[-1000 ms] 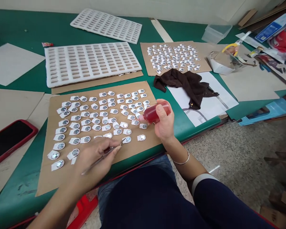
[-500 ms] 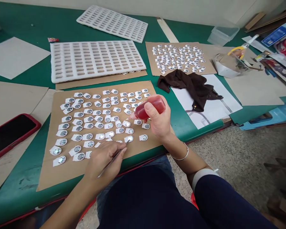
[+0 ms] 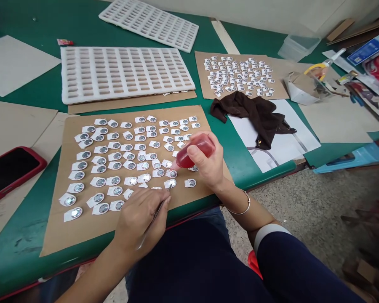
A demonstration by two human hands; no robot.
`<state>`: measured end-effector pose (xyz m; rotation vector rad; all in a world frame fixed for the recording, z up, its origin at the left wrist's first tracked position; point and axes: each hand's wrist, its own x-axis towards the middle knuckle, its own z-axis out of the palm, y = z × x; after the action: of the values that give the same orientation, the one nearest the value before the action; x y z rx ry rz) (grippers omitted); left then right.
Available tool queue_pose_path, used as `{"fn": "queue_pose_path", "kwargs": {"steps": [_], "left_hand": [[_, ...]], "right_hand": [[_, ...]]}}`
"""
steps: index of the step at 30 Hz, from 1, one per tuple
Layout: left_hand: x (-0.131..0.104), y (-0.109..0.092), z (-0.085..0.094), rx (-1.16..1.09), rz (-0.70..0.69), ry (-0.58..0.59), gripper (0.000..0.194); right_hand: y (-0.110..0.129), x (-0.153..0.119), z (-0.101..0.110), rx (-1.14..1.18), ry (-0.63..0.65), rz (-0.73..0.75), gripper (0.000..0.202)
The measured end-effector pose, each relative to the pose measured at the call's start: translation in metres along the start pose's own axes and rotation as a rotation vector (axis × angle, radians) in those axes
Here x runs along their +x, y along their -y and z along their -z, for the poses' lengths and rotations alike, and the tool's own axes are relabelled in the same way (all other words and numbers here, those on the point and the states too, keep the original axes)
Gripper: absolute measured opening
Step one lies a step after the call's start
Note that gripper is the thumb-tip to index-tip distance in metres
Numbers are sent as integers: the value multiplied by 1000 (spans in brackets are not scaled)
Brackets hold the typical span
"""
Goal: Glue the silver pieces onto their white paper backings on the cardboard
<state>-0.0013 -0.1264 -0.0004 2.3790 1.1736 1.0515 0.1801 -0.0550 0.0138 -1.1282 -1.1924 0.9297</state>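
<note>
My left hand (image 3: 145,216) is closed around a slender metal tool (image 3: 154,221), held like a pen. Its tip touches or hovers just above a round silvery piece (image 3: 171,183) on a white paper tab. A squeeze bottle (image 3: 196,151) of red liquid is gripped in my right hand (image 3: 211,166), tilted with its nozzle down to the left. That nozzle is over another tabbed piece (image 3: 171,173) close by; whether they touch I cannot tell. Many such pieces lie in loose rows on a brown cardboard sheet (image 3: 53,227). My left hand hides some of them.
Behind the sheet lies a white slotted foam tray (image 3: 91,78), with a second tray (image 3: 151,26) further back. More pieces cover another cardboard (image 3: 200,75). A dark brown cloth (image 3: 249,111) rests on white paper at right. A red-cased phone (image 3: 14,172) is at left.
The bottle's nozzle has moved slightly down, from one piece to the one nearer me. My left hand has shifted slightly down and right with the tool's tip at the same piece. The view has shifted a little.
</note>
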Motion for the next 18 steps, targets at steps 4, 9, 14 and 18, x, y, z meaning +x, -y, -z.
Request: {"fn": "queue_pose_path", "kwargs": {"steps": [4,9,14,18], "left_hand": [[-1,1,-2,3,-10,3,19],[-3,2,-4,12,-7,16,20],[1,-3,-5,31,-18,58,15],[4,-12,-8,134,-16,108,19]], "right_hand": [[-1,0,0,-2,-7,-10,44],[0,-1,1,66,-21,7,39],[-2,0,1,45,1,5,39],[-6,-2,1,-9,111,16,37]]}}
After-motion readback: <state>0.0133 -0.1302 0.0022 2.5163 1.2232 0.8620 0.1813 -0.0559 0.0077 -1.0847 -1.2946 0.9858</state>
